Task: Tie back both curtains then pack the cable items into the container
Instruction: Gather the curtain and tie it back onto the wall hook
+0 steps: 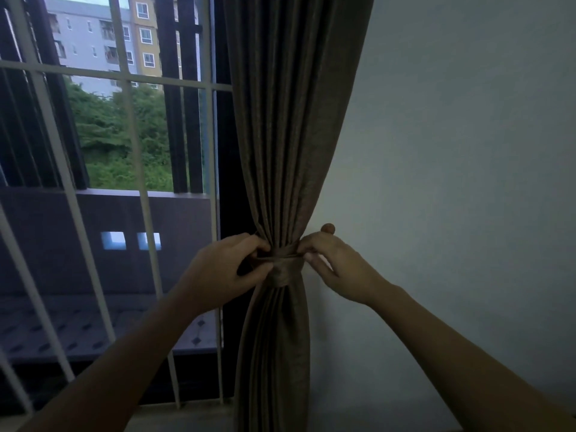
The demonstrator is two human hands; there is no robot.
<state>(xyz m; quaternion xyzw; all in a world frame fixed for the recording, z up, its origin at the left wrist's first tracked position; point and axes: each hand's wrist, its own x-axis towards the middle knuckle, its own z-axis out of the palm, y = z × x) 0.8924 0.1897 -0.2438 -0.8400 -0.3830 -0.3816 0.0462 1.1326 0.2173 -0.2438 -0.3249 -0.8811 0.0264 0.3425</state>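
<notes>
Pinching the tie-back [282,265] from either side at frame centre, left hand [232,269] and right hand [335,266] flank the upright curtain [290,135].

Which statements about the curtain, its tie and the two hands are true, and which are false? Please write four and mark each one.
1. A tie band gathers the brown curtain at its middle. True.
2. The left hand hangs free of the tie band. False: it pinches the band on the left side.
3. The right hand holds the band on the curtain's right side. True.
4. The curtain covers the whole window. False: it is bunched next to the wall, and the window bars are showing.
</notes>
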